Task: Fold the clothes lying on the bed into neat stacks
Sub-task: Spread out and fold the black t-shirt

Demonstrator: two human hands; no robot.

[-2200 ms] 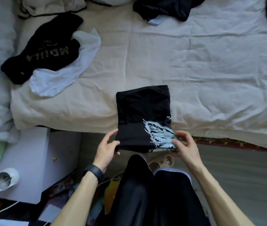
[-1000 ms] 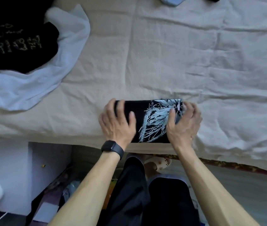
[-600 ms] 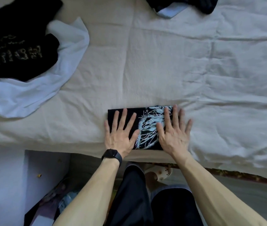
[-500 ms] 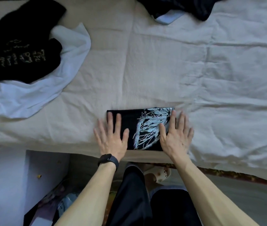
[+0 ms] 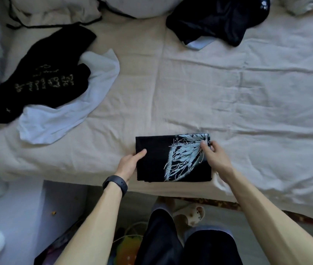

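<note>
One head-worn wide-angle camera only. It is looking steeply down and slightly forward, close above the near edge of the bed [image 5: 228,88], which is filling the upper two-thirds; the wearer's legs [image 5: 171,243] are showing at bottom centre.

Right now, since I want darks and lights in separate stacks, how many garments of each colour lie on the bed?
Black: 3, the folded T-shirt, the gold-lettered top, the far heap.
White: 1, the white garment under the gold-lettered top.
Pale blue: 1, the pale blue piece peeking from under the far heap; possibly part of it.
Total: 5.
</note>
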